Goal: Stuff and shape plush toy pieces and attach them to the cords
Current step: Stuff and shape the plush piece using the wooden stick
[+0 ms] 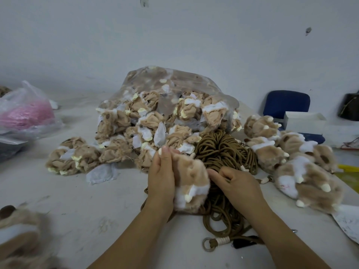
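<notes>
A pale grey, dusty surface (97, 210) is seen stretching back to a plain white wall (194, 35) marked by a few small dark spots. At its middle a large clear plastic bag (174, 78) is laid open towards the viewer, and crumpled tan fabric skins (116, 121) are spilled from it onto the surface to the left. Just in front of the bag, a tangled bundle of brown cords (223, 148) is heaped, with a cord end carrying a metal ring (208, 244) laid near the front. The tan and white plush paw piece (192, 179) is held above the cords: it is gripped along its left side by the left hand (161, 179), thumb raised, while its right edge is pinched by the curled fingers of the right hand (237, 183). To the right, a row of stuffed tan plush paws (307, 179) is piled up to the surface's right edge, where a white paper sheet (347, 222) is laid. Beyond that edge a blue padded chair (285, 102), a white box (305, 121) and a dark bag (349, 107) are set against the wall. At the far left a thin plastic bag with pink contents (25, 111) is placed, and a blurred plush piece (17, 230) is seen at the lower left corner. Bare surface is left in front of the skins and left of the forearms.
</notes>
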Demonstrator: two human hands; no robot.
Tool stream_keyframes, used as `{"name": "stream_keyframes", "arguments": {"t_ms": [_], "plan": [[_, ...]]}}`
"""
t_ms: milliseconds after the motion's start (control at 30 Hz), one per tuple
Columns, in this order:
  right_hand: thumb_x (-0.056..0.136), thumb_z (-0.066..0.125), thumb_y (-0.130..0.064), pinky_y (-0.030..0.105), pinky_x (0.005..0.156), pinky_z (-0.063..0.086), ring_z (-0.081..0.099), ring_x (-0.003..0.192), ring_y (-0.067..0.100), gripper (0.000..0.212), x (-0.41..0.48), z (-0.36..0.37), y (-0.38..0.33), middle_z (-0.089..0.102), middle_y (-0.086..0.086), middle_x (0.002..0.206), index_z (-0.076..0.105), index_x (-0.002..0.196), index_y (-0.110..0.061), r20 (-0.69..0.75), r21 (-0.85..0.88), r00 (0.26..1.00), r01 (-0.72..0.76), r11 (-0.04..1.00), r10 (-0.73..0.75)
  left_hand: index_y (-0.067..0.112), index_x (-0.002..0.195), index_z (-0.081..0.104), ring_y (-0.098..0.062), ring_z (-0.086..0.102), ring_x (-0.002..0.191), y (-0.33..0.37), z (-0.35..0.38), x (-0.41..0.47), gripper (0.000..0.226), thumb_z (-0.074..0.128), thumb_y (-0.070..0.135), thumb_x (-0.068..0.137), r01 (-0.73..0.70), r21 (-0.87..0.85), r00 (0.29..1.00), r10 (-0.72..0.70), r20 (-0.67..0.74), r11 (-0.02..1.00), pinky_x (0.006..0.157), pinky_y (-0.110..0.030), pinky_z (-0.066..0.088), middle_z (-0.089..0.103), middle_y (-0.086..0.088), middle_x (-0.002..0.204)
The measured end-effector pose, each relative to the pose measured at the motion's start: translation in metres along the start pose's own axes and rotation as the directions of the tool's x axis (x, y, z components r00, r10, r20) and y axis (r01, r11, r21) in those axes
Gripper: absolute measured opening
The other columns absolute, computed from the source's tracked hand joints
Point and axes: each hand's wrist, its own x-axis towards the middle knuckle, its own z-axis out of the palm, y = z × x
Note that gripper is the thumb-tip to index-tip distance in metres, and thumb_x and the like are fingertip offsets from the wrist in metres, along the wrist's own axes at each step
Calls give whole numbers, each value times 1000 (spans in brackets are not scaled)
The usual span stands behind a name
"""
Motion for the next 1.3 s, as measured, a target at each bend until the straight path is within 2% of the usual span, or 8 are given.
{"name": "stream_keyframes", "arguments": {"t_ms": [200, 333, 433, 533, 733, 933, 1100, 1300], "plan": [[71, 26, -82, 32, 50, 37, 49, 50, 13, 73, 1, -8, 5, 49, 2, 51, 48, 56, -14, -31, -102, 997, 71, 992, -75, 35, 75, 66, -5, 64, 72, 0, -1, 2, 37, 43, 56, 95, -61, 73, 996, 55, 75, 995, 68, -24, 51, 67, 10, 72], [69, 29, -80, 33, 51, 34, 44, 50, 14, 65, -4, 0, -4, 44, -1, 49, 42, 53, -19, 30, 58, 999, -22, 998, 21, 36, 77, 68, -10, 66, 80, -2, 4, -1, 38, 45, 66, 85, -11, 18, 997, 10, 74, 1000, 79, -37, 53, 69, 9, 77], [88, 48, -53, 35, 55, 37, 45, 55, 17, 46, -5, 11, -9, 47, -1, 52, 47, 57, -19, 86, 147, 993, -88, 985, 76, 39, 82, 68, -15, 68, 92, -4, 10, -7, 43, 44, 74, 82, 3, -8, 999, -2, 47, 1000, 89, -41, 53, 71, 7, 85], [92, 52, -34, 36, 59, 41, 53, 64, 25, 33, -6, 15, -11, 59, 9, 65, 58, 74, -7, 128, 157, 988, -112, 981, 92, 43, 79, 68, -6, 69, 83, -4, 14, -11, 40, 40, 72, 84, -25, -7, 999, 25, 38, 1000, 79, -28, 51, 72, 12, 81], [85, 48, -48, 31, 55, 33, 41, 55, 11, 45, -10, 12, -13, 54, 7, 59, 54, 67, -8, 139, 250, 986, -122, 960, 89, 36, 81, 70, -8, 69, 84, -3, 9, -11, 49, 36, 71, 85, -56, 29, 997, 54, 50, 998, 80, -32, 54, 73, 8, 83], [64, 34, -83, 35, 54, 36, 37, 47, 7, 66, -7, 5, -9, 42, -6, 48, 42, 54, -18, 104, 221, 989, -129, 967, 108, 32, 89, 71, -22, 70, 95, 3, 3, -8, 48, 38, 67, 89, -48, 12, 999, 48, -19, 999, 92, -53, 54, 74, 0, 94], [63, 31, -83, 33, 53, 33, 34, 47, 8, 68, -9, 8, -14, 40, -5, 47, 41, 56, -15, 125, 244, 986, -140, 960, 112, 35, 90, 68, -11, 68, 92, 4, 5, -9, 41, 36, 60, 92, -102, 18, 989, 103, -104, 995, 90, -41, 55, 72, 10, 91], [87, 47, -49, 34, 57, 38, 45, 57, 12, 49, -10, 13, -12, 57, 12, 62, 57, 72, -4, 171, 343, 979, -168, 924, 115, 50, 85, 65, 18, 59, 85, 12, 15, -21, 33, 33, 61, 91, -122, 50, 990, 125, -69, 991, 71, 1, 41, 65, 36, 87]]}}
